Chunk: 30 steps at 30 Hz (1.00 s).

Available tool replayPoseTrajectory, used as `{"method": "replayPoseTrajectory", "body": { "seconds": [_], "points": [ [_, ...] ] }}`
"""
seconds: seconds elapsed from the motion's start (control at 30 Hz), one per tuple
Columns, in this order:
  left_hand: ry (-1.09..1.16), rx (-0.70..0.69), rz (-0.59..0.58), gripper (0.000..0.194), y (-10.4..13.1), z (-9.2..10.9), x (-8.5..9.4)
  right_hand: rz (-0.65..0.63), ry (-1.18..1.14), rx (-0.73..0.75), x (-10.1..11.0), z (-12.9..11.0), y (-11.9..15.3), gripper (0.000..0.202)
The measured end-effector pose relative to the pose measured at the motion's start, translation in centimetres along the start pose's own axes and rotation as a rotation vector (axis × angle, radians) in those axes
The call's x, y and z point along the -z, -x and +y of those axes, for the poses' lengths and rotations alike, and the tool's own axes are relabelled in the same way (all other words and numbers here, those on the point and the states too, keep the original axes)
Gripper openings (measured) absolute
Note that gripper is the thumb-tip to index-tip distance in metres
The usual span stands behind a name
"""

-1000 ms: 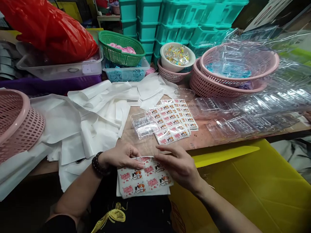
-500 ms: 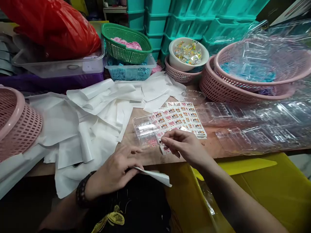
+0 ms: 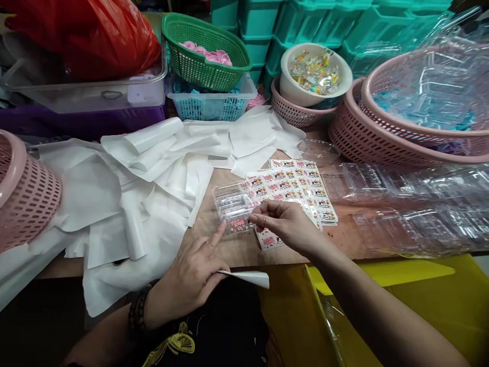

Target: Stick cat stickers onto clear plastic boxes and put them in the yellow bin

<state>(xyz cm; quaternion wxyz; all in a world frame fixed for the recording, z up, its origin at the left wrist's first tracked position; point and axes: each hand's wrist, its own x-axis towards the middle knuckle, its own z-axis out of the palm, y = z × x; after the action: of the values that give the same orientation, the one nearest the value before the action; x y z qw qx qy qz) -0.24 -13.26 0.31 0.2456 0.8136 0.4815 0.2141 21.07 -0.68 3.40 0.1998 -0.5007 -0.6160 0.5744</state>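
Note:
A clear plastic box (image 3: 232, 199) lies on the wooden table, with a pink-lettered sticker (image 3: 237, 223) at its near end. My left hand (image 3: 196, 267) holds a folded white paper (image 3: 250, 278) between thumb and fingers, and its index finger reaches to the box's near left corner. The thumb and index finger of my right hand (image 3: 282, 224) are pinched at the sticker's right edge. Printed sticker sheets (image 3: 292, 186) with cartoon animals lie just behind my right hand, beside the box.
White papers (image 3: 160, 199) cover the left of the table. Clear plastic boxes (image 3: 412, 224) line the right. Behind stand a green basket (image 3: 208, 66), a white bowl (image 3: 284, 76) and pink baskets (image 3: 382, 135). A yellow box (image 3: 431, 311) is below the edge.
My left index finger has stretched forward to the box's corner. My right hand is still at the box's near right side, where the sticker now shows more clearly. The view has shifted slightly.

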Motion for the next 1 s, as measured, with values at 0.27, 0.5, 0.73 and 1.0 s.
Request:
{"method": "replayPoseTrajectory", "body": {
  "seconds": [0.27, 0.5, 0.73, 1.0],
  "points": [
    [0.005, 0.008, 0.008, 0.011, 0.2, -0.3, -0.2, -0.038, 0.003, -0.034, 0.1, -0.5, -0.4, 0.048],
    [0.01, 0.009, -0.007, 0.011, 0.3, -0.5, -0.4, -0.043, 0.059, -0.043, 0.1, -0.6, -0.6, 0.046],
    [-0.13, 0.001, 0.083, 0.01, -0.1, 0.2, -0.9, 0.005, 0.214, -0.045, -0.4, -0.5, -0.6, 0.034],
    [-0.194, 0.017, -0.016, 0.012, -0.9, 0.4, -0.6, 0.153, 0.839, 0.074, -0.3, -1.0, 1.4, 0.025]
  ]
}}
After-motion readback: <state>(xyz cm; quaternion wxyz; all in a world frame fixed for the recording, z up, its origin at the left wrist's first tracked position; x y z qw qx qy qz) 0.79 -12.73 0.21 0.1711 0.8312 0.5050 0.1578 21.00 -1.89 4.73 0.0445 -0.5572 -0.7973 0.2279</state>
